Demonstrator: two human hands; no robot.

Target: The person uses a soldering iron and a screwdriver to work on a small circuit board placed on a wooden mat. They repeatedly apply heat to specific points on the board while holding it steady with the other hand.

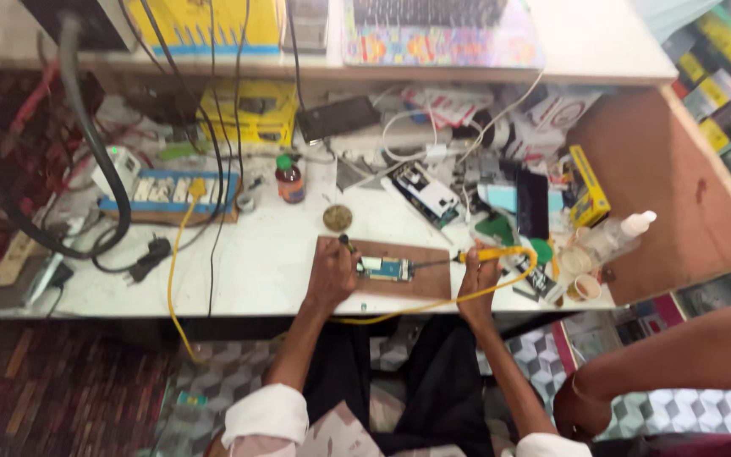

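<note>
Soldering a small board on the counter

Lying flat on a brown wooden board (420, 272) on the white counter (264, 262), the small blue circuit board (385, 268) has its long axis running left to right. The left hand (332, 275) is curled shut around a thin tool at the board's left end. The right hand (477, 278) is closed around a yellow-handled soldering iron (491, 253), its tip pointing left toward the board's right end.

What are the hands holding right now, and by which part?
Right hand grips the yellow-handled soldering iron by its handle. Left hand holds a thin dark tool near its lower end.
</note>
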